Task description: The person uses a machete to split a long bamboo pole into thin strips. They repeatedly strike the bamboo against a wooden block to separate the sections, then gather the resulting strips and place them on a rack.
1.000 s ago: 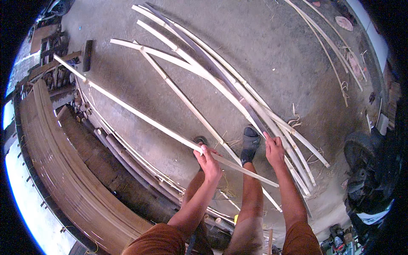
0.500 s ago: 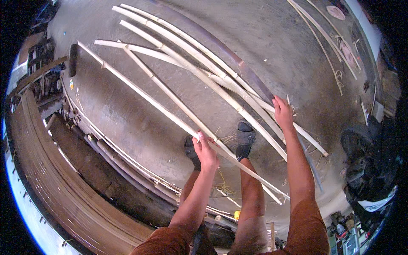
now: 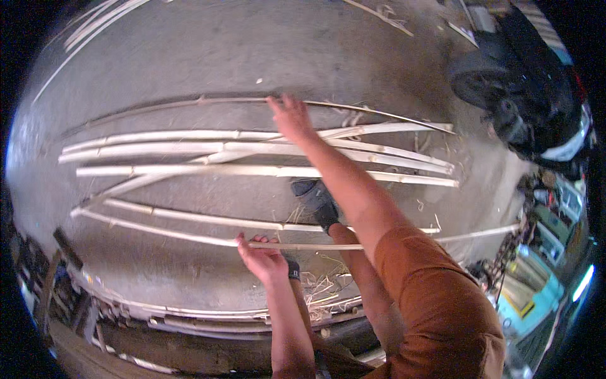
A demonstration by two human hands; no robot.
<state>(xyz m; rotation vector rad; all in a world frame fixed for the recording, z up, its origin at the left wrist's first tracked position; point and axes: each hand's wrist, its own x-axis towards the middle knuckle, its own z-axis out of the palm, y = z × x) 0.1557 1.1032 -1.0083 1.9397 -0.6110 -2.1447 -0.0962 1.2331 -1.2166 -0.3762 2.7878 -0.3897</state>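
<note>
My left hand (image 3: 264, 258) is closed around a long, pale bamboo strip (image 3: 167, 234), which reaches out to both sides over my leg. Farther out, my right hand (image 3: 291, 119) has its fingers apart over a thin, dark-faced bamboo strip (image 3: 233, 100); whether they still touch it is hard to tell. Between the hands, several pale split bamboo strips (image 3: 183, 149) lie roughly side by side on the floor, one crossing slantwise. Another pale strip (image 3: 189, 216) lies just beyond the one in my left hand.
My sandalled foot (image 3: 315, 197) stands among the strips. Motorcycle wheel (image 3: 483, 79) at the upper right; turquoise case (image 3: 527, 297) at the lower right. Bamboo poles (image 3: 221, 325) lie along the near side, with fibre shavings (image 3: 319, 297) beside them. More strips (image 3: 104, 25) lie at the far left.
My view has turned, so the strips now run nearly across it. My right hand, earlier closed on the dark strip, has spread its fingers. The left still holds its strip.
</note>
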